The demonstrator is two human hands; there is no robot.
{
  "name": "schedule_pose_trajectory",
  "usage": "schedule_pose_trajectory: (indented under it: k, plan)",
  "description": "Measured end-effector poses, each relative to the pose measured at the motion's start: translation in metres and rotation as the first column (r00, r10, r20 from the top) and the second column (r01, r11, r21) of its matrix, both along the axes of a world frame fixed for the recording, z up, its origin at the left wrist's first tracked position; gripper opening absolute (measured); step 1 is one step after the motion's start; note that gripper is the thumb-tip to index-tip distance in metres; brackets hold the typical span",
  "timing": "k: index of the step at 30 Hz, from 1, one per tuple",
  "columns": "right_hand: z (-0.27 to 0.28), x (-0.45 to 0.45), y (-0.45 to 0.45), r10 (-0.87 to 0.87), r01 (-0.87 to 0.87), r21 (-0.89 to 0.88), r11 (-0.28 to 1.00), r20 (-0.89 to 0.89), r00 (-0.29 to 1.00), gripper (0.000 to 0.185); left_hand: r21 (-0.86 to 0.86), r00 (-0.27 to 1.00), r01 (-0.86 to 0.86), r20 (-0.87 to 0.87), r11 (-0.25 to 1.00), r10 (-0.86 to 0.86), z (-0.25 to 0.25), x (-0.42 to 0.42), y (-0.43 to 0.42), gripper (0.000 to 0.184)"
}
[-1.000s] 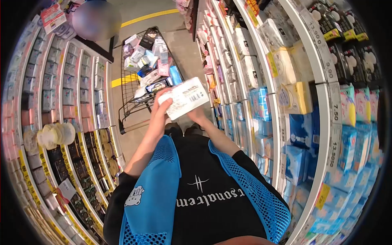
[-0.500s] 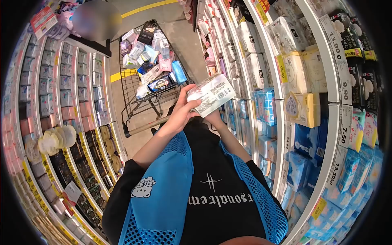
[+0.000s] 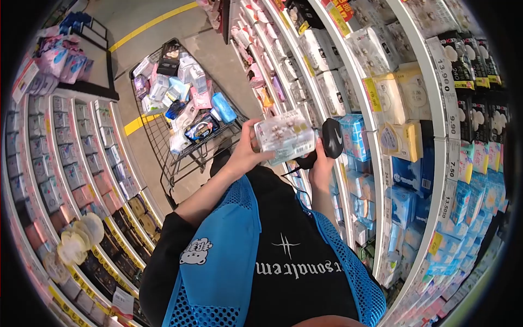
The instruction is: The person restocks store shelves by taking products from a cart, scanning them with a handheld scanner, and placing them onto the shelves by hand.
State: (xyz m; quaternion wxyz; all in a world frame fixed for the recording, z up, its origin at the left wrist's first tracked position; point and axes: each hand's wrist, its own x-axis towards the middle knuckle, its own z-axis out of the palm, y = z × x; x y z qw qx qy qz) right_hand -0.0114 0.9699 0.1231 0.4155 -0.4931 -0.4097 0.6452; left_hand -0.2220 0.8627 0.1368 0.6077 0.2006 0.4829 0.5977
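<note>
In front of my chest, my left hand (image 3: 248,151) is closed on the left end of a white soft pack (image 3: 284,135) printed with cotton bolls. A barcode label shows near the pack's lower right corner. My right hand (image 3: 321,163) grips a black handheld barcode scanner (image 3: 333,139), its rounded head raised beside the pack's right end. A thin black cable hangs below it. Part of my right hand's grip is hidden behind the scanner.
A black wire shopping cart (image 3: 180,147) full of mixed packs stands ahead to the left. Shelves of packaged goods (image 3: 403,144) with price strips line my right. More stocked shelves (image 3: 76,152) run along my left, with round pale tags (image 3: 81,238) sticking out.
The scanner has come into view in my right hand, which was mostly hidden behind the pack. The pack has turned more level, its cotton-printed face now toward me. The cart appears farther left.
</note>
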Motion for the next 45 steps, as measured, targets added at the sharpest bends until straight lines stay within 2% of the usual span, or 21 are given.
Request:
schedule_pose_trajectory:
  k: [2,4,5,8,13,14,16,18,22,24,25,26,28,32,33,37,38,40,42,44,45]
  plan:
    - [0.000,-0.011,-0.005,-0.131,0.130,0.031,0.991,0.028,0.991,0.021,0.027,0.989,0.083,-0.122,0.996,-0.079,-0.003,-0.002,0.001,0.091]
    - [0.009,-0.009,-0.009,-0.052,0.050,-0.056,0.997,-0.026,0.998,0.023,0.045,0.955,0.160,-0.258,0.986,-0.143,-0.006,-0.009,0.003,0.100]
    - [0.007,-0.007,-0.010,-0.039,0.037,-0.072,0.997,-0.032,0.999,0.023,-0.003,0.933,0.191,-0.309,0.982,-0.182,-0.005,-0.013,0.002,0.105]
    - [-0.004,0.001,-0.016,0.002,-0.003,-0.113,0.994,-0.009,1.000,0.025,-0.045,0.846,0.254,-0.474,0.966,-0.244,-0.006,-0.019,0.003,0.100]
    - [0.010,0.005,-0.027,0.091,-0.095,-0.048,0.994,-0.070,0.993,0.033,0.055,0.677,0.275,-0.720,0.960,-0.153,-0.003,-0.009,0.004,0.092]
    - [0.015,0.003,-0.030,0.052,-0.055,0.034,0.998,0.064,0.997,0.038,0.130,0.647,0.269,-0.759,0.954,-0.079,-0.003,-0.005,0.007,0.092]
    - [0.015,0.012,-0.028,0.153,-0.155,-0.007,0.988,0.200,0.968,0.043,0.237,0.574,0.248,-0.817,0.939,0.055,-0.012,0.002,0.007,0.092]
    - [0.013,0.019,-0.029,0.115,-0.101,-0.104,0.989,0.142,0.983,0.047,0.302,0.590,0.283,-0.803,0.910,0.083,-0.008,0.006,0.009,0.091]
    - [0.013,0.021,-0.037,0.069,-0.068,-0.019,0.997,0.040,0.997,0.053,0.246,0.627,0.271,-0.779,0.931,0.023,-0.011,0.021,0.008,0.097]
    - [0.011,0.023,-0.039,0.059,-0.058,-0.025,0.998,0.068,0.996,0.055,0.200,0.645,0.279,-0.764,0.939,-0.029,-0.008,0.025,0.011,0.097]
    - [0.015,0.019,-0.040,0.018,-0.017,-0.021,1.000,0.097,0.995,0.051,0.161,0.643,0.280,-0.764,0.946,-0.060,-0.002,0.025,0.009,0.096]
    - [0.005,0.029,-0.038,0.073,-0.067,-0.063,0.996,0.091,0.993,0.044,0.173,0.629,0.268,-0.777,0.948,-0.037,-0.004,0.027,0.006,0.095]
    - [0.007,0.024,-0.039,0.037,-0.031,-0.072,0.997,0.083,0.996,0.040,0.210,0.597,0.253,-0.802,0.944,0.018,-0.009,0.030,0.007,0.092]
    - [0.004,0.015,-0.045,-0.045,0.049,-0.028,0.998,0.138,0.989,0.040,0.051,0.606,0.276,-0.785,0.960,-0.132,-0.002,0.023,0.010,0.091]
    - [0.005,0.012,-0.047,-0.029,0.034,-0.040,0.999,0.121,0.992,0.034,0.045,0.602,0.291,-0.785,0.956,-0.146,-0.004,0.020,0.011,0.090]
    - [0.009,0.003,-0.052,0.007,0.004,-0.034,0.999,0.320,0.947,0.027,0.058,0.322,0.326,-0.945,0.944,-0.053,0.010,0.008,0.017,0.088]
    - [0.013,0.002,-0.053,0.003,0.011,-0.041,0.999,0.324,0.946,0.035,0.041,0.218,0.316,-0.975,0.948,-0.031,0.013,0.009,0.018,0.093]
    - [0.018,-0.012,-0.058,-0.091,0.070,0.116,0.991,0.181,0.979,0.047,0.022,0.061,0.394,-0.998,0.919,-0.003,0.029,0.004,0.026,0.094]
    - [0.018,-0.019,-0.061,-0.087,0.065,0.132,0.989,0.172,0.981,0.058,0.020,0.015,0.496,-1.000,0.868,0.015,0.028,0.002,0.034,0.096]
    - [0.010,-0.025,-0.064,-0.108,0.047,0.243,0.969,0.242,0.964,0.058,0.054,0.067,0.573,-0.998,0.818,0.018,0.033,0.001,0.040,0.100]
    - [0.003,-0.026,-0.068,-0.145,0.069,0.263,0.962,0.278,0.950,0.058,-0.037,0.025,0.602,-0.998,0.798,-0.065,0.038,0.000,0.043,0.100]
